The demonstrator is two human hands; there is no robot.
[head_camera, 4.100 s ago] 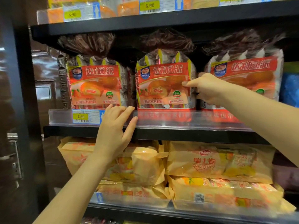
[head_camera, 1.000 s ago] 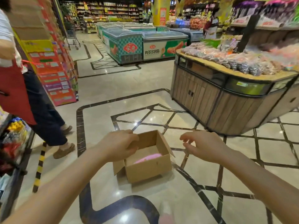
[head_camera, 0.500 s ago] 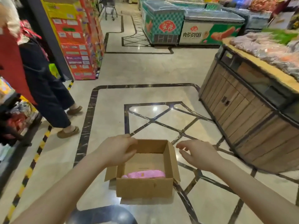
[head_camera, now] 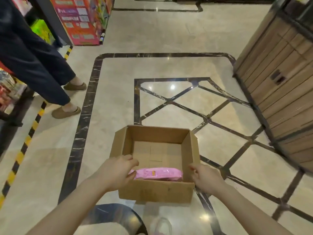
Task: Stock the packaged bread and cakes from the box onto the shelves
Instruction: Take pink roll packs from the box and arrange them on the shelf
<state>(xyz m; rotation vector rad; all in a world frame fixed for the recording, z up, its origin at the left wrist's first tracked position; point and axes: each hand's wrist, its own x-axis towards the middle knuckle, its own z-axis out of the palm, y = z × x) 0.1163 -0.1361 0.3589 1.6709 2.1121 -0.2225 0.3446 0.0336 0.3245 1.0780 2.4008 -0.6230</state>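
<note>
**A:** What takes up the most room in the view?

**B:** The polished marble floor (head_camera: 169, 39), pale with dark inlaid bands that form one rounded frame and a lattice of diamonds. At the right stands one wooden display counter (head_camera: 279, 85) with slatted panels. At the left stands one bystander in dark trousers (head_camera: 30, 58), with two tan slippers on the floor, and behind them one stack of red printed cartons (head_camera: 79, 19).

**A:** And the task's things?

**B:** One cardboard box (head_camera: 155, 192) sits on the floor in front of the wearer, its flaps folded outward. Inside lies one pink package (head_camera: 157, 173), flat against the near wall; the other part of the box bottom is bare cardboard.

**A:** How many hands, and what do they do?

**B:** Two. The left hand (head_camera: 116, 172) hangs over the box's near left corner, fingers loosely bent, gripping nothing; it overlaps the left end of the pink package, and whether it touches the package cannot be told. The right hand (head_camera: 206, 178) hovers just outside the near right corner, fingers relaxed and slightly curled, holding nothing.

**A:** Anything smaller?

**B:** One pale shoe tip (head_camera: 160, 226) at the bottom edge.
</note>
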